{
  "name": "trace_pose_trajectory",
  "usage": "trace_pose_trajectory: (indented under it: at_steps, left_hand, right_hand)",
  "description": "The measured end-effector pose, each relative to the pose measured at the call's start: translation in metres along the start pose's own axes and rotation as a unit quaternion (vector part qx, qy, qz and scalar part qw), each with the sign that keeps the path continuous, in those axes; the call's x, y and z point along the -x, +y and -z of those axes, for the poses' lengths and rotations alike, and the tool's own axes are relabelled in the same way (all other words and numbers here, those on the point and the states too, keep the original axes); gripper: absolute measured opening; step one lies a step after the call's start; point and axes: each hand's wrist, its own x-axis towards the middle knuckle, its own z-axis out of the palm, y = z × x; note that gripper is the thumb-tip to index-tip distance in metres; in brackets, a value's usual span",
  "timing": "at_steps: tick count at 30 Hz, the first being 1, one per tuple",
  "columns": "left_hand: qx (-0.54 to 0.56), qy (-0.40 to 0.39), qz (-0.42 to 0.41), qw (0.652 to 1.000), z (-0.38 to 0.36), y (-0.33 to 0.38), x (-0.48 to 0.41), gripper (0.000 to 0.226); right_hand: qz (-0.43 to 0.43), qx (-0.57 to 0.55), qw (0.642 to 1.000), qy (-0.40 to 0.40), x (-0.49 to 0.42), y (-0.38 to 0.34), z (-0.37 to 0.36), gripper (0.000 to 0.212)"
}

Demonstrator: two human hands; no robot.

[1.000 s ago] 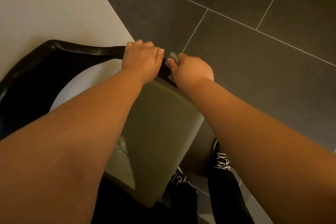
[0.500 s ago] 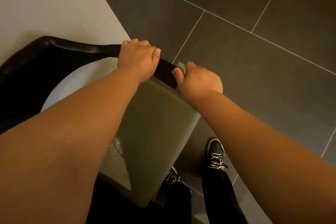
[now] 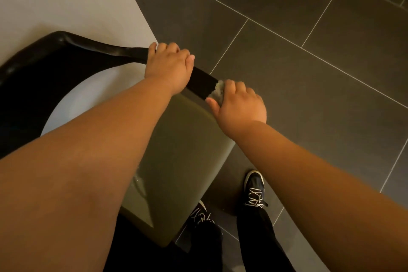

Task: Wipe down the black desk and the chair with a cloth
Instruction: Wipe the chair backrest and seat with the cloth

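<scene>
Dark floor tiles [image 3: 309,95] lie under the chair [image 3: 181,150], whose black rail [image 3: 110,52] runs from its near end, where the right hand [image 3: 240,108] pinches the cloth [image 3: 217,91] against it, away leftward through the gripping left hand [image 3: 169,66]

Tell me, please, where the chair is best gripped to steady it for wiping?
Grip the black top rail from above, fingers curled over its far edge, as the left hand does. It is a narrow band a hand can close round; the olive seat is broad and flat, offering no hold. Keep off the end under the cloth.
</scene>
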Motion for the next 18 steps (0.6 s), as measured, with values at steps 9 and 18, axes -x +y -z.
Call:
trace_pose_trajectory:
  at_steps: [9, 18]
  left_hand:
    - [0.125, -0.013, -0.002, 0.992, -0.018, 0.003, 0.073, 0.066]
    - [0.110, -0.150, 0.125, 0.975, -0.074, -0.062, 0.238, 0.070]
  right_hand:
    - [0.046, 0.045, 0.998, -0.022, 0.060, 0.040, -0.012, 0.089]
    - [0.136, 0.127, 0.982, -0.018, -0.017, -0.051, -0.009, 0.077]
